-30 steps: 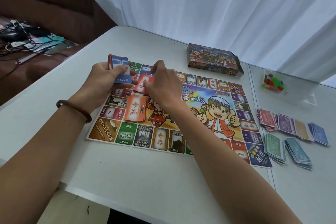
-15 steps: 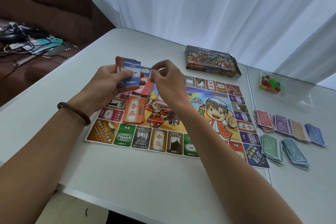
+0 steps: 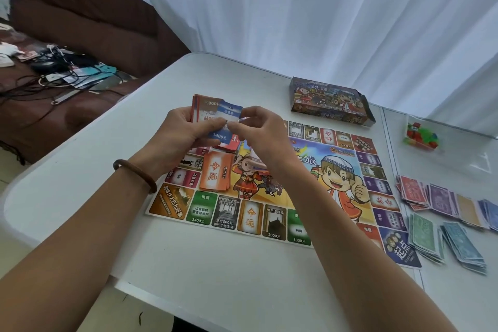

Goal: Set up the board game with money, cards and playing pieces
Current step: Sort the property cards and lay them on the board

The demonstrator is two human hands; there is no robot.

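A white table [image 3: 215, 264] carried a colourful paper game board [image 3: 339, 170] at its centre, a printed cardboard game box [image 3: 330, 101] beyond it, a clear bag of red and green plastic pieces [image 3: 421, 136] far right, and coloured paper money piles [image 3: 444, 213] just beside the board.

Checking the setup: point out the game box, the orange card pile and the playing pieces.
Printed cardboard game box [image 3: 327, 102], head view, front face.
Orange card pile [image 3: 216, 173], head view, top card's middle.
Red and green plastic playing pieces [image 3: 421, 136], head view, cluster's middle.
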